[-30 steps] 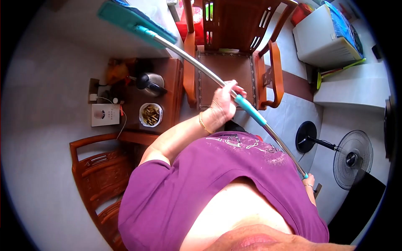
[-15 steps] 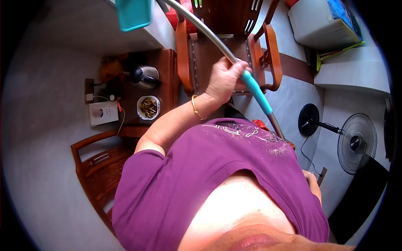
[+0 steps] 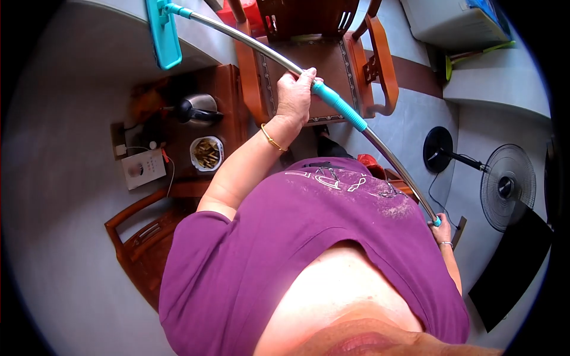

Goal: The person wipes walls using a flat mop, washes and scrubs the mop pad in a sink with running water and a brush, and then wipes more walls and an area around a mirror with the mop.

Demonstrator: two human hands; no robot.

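Note:
A flat mop with a silver pole (image 3: 392, 155) runs diagonally across the view, from upper left to lower right. My left hand (image 3: 294, 98), with a gold bangle at the wrist, is closed around the pole just above its turquoise ribbed grip (image 3: 341, 107). At the lower right, beside my purple shirt, my right hand (image 3: 441, 231) is closed on the pole's turquoise-capped end; part of its fingers is hidden. The turquoise mop head (image 3: 164, 37) is raised at the upper left, in front of a pale wall or cabinet side, seen nearly edge-on.
A wooden armchair (image 3: 309, 71) stands ahead. On the left, a wooden side table (image 3: 228, 89) bears a kettle (image 3: 200, 110), a white dish (image 3: 207, 153) of brownish pieces and a box (image 3: 144, 169). A second wooden chair (image 3: 139, 237) is lower left. A fan (image 3: 506, 187) stands right.
The mop head has tipped edge-on and moved down and left, showing more of itself. My left hand has moved left with the pole. My right hand has come into view at the pole's end.

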